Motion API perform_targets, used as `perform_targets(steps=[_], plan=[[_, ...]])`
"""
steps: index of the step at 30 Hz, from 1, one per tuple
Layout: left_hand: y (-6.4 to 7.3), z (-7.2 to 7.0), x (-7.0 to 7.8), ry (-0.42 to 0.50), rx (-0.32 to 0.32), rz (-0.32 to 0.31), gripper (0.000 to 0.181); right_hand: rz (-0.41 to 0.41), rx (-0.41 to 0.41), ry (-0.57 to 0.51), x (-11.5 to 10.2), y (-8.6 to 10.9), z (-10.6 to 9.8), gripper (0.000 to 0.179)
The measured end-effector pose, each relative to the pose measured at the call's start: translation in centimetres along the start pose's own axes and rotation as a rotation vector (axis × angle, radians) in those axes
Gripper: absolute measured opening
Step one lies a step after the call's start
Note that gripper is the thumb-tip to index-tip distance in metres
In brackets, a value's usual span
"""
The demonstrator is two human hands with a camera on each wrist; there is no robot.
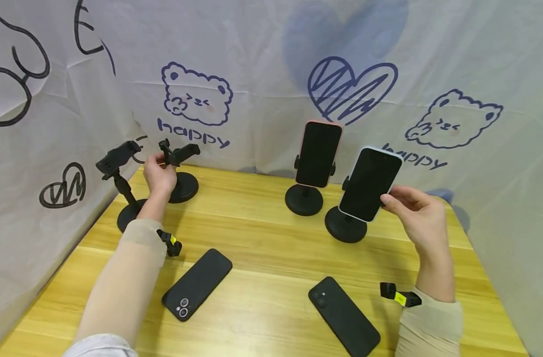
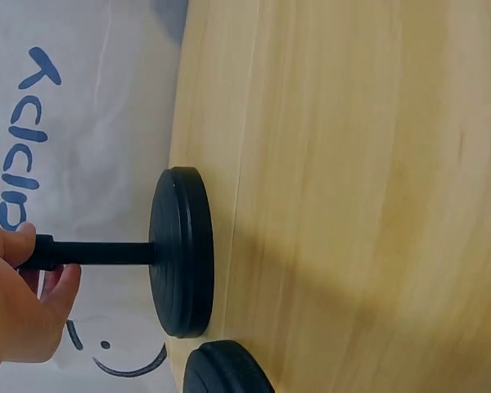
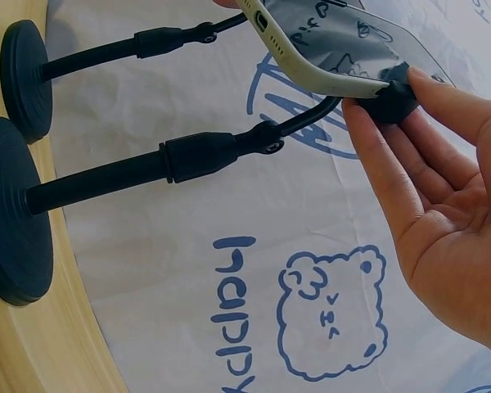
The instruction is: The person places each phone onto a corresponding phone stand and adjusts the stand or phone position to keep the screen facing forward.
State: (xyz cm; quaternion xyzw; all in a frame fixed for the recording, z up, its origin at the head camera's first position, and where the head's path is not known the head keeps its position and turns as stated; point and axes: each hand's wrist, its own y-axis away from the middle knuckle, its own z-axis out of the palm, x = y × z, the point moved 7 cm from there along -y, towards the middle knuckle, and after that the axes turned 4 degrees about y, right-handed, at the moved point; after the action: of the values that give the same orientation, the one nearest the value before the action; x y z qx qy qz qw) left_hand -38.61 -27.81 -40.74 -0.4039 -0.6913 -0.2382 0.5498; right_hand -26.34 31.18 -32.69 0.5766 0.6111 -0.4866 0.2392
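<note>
In the head view my left hand [image 1: 157, 174] grips the upper post of an empty phone stand [image 1: 184, 187] at the back left. The left wrist view shows thumb and fingers around the collar of its black post [image 2: 106, 253], above the round base. My right hand [image 1: 425, 220] is at the right edge of a white-edged phone [image 1: 370, 184], which sits tilted in another stand [image 1: 345, 227]. In the right wrist view, thumb and fingers pinch the black clamp arm [image 3: 386, 105] at the phone's side.
Left of my left hand stands another empty phone stand [image 1: 119, 161]. A pink-edged phone [image 1: 318, 153] sits in a stand [image 1: 304, 201] at the back. Two black phones, one left [image 1: 197, 283] and one right [image 1: 345, 317], lie face down in front. Printed cloth [image 1: 262, 124] hangs behind the table.
</note>
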Motion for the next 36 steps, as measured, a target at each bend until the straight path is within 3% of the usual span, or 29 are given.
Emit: perform_targets(steps=[6,12,20,28,36], plan=[[0.4,0.6,0.5,-0.020,-0.038,0.050,0.044,0.002,0.006,0.016,0.1,0.1,0.0,0.036],[1.7,2.0,1.2,-0.017,-0.069,0.128,0.043,-0.002,0.005,0.013,0.1,0.0,-0.1,0.035],[3.8,4.6,2.0,0.003,-0.118,0.199,0.041,-0.004,-0.002,-0.028,0.0,0.0,0.0,0.030],[6.0,7.4,2.9,0.033,-0.185,0.207,0.038,0.002,-0.001,0.007,0.0,0.0,0.1,0.035],[8.4,10.3,3.9,0.076,-0.247,0.275,0.036,0.016,0.002,-0.024,0.2,-0.1,0.1,0.034]])
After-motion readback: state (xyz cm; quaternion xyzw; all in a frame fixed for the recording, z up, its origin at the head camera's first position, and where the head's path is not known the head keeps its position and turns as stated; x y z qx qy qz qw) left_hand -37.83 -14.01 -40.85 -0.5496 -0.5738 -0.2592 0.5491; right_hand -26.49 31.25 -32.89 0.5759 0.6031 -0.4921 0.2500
